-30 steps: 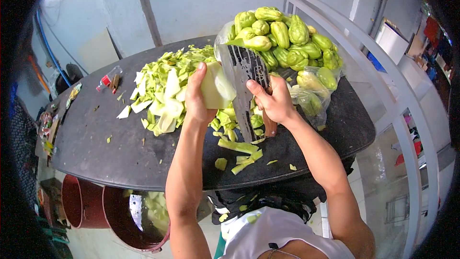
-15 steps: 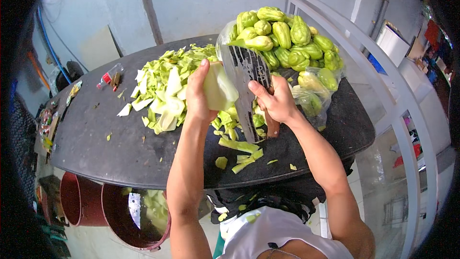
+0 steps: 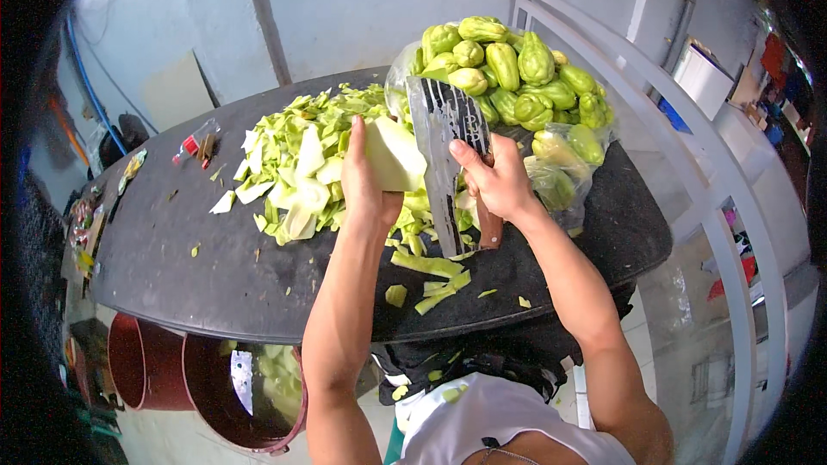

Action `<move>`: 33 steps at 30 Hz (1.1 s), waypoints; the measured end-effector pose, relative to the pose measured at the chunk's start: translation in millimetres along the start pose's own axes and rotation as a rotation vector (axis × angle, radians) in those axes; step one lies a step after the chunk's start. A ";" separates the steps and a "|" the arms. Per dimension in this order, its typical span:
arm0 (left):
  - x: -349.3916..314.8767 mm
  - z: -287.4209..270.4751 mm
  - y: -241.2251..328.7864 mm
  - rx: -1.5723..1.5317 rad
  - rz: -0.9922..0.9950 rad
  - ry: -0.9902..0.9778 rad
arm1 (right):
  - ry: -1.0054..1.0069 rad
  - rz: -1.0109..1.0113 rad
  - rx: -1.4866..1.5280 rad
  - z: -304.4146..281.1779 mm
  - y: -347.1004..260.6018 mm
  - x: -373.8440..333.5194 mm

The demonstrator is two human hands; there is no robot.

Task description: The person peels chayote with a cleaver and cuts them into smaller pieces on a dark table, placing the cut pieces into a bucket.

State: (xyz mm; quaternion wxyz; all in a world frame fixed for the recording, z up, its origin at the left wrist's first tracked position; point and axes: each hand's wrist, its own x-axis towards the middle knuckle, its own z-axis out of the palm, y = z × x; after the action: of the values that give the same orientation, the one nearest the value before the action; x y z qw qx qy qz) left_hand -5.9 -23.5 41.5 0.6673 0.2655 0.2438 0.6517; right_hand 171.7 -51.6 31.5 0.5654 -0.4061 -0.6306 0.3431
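My left hand (image 3: 369, 176) is closed round a peeled chayote (image 3: 394, 155), pale green with a broad flat side facing me. In my right hand (image 3: 498, 179) is a broad knife (image 3: 441, 151) with a worn dark-and-silver blade and a brown wooden handle. The blade stands close beside the chayote's right side; whether they touch I cannot tell. My right thumb lies on the blade near the handle. Behind and left of my left hand spreads a heap of pale green peelings and slices (image 3: 306, 155).
Whole green chayotes (image 3: 517, 73) are piled in clear plastic at the table's far right. More peel strips (image 3: 444, 288) lie near the dark table's (image 3: 215, 275) front edge. Dark red tubs (image 3: 245, 396) stand below left, one holding pale pieces. A white metal railing (image 3: 732, 232) runs along the right.
The peeled chayote has tilted in my left hand, showing more of its flat side, and that hand has turned slightly. The knife has shifted only a little in my right hand.
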 end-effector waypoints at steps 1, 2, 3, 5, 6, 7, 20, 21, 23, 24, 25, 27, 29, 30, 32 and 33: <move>-0.9 -1.2 2.2 0.000 0.003 0.002 | 0.005 0.020 -0.010 0.5 -2.9 -1.1; -1.3 -3.3 5.2 -0.002 -0.035 -0.078 | 0.005 0.054 -0.006 0.1 -9.4 -3.2; -1.9 -4.8 7.6 -0.004 -0.073 -0.159 | 0.002 0.053 -0.004 -0.1 -6.7 -2.2; -6.4 -0.9 10.1 0.054 -0.027 -0.161 | -0.022 0.000 -0.058 -2.9 -2.3 -0.9; -8.5 1.7 11.8 0.111 0.021 -0.161 | -0.017 0.005 -0.079 -2.2 -1.7 -1.9; -10.0 3.6 14.2 0.114 0.019 -0.160 | -0.015 0.007 -0.077 -2.5 -1.1 -2.1; -15.3 3.1 12.4 0.171 -0.028 -0.191 | -0.051 -0.083 -0.110 -1.1 -3.8 -1.6; -15.2 2.6 8.4 0.163 -0.067 -0.235 | -0.023 -0.062 -0.057 1.5 -7.8 -0.9; -24.5 18.7 -6.2 0.124 -0.036 -0.164 | 0.004 -0.038 -0.006 2.5 -13.5 -0.5; -21.4 15.2 -9.2 0.140 -0.041 -0.190 | 0.012 -0.030 0.049 1.8 -14.9 -0.6; -18.9 14.1 -11.6 0.156 -0.045 -0.220 | 0.023 -0.024 0.102 0.3 -17.5 -1.1; -16.7 13.0 -14.3 0.141 -0.046 -0.204 | 0.030 0.005 0.157 0.5 -17.9 -2.5; -14.5 10.3 -15.0 0.136 -0.047 -0.186 | 0.030 -0.044 0.066 0.0 -12.4 0.2; -12.7 6.8 -14.5 0.176 -0.043 -0.214 | 0.033 -0.043 0.070 -0.5 -12.1 -0.1; -13.3 7.2 -14.9 0.214 -0.040 -0.244 | 0.000 -0.029 0.054 -1.3 -12.6 -0.4; -14.9 9.4 -16.4 0.299 0.061 -0.191 | 0.000 -0.029 0.055 -1.4 -12.2 -0.4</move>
State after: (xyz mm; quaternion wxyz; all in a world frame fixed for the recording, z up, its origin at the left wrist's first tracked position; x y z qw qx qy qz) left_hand 12.1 -38.9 37.1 0.6205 0.4298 0.2653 0.5998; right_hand 171.6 -57.3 42.4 0.5814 -0.3811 -0.6267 0.3521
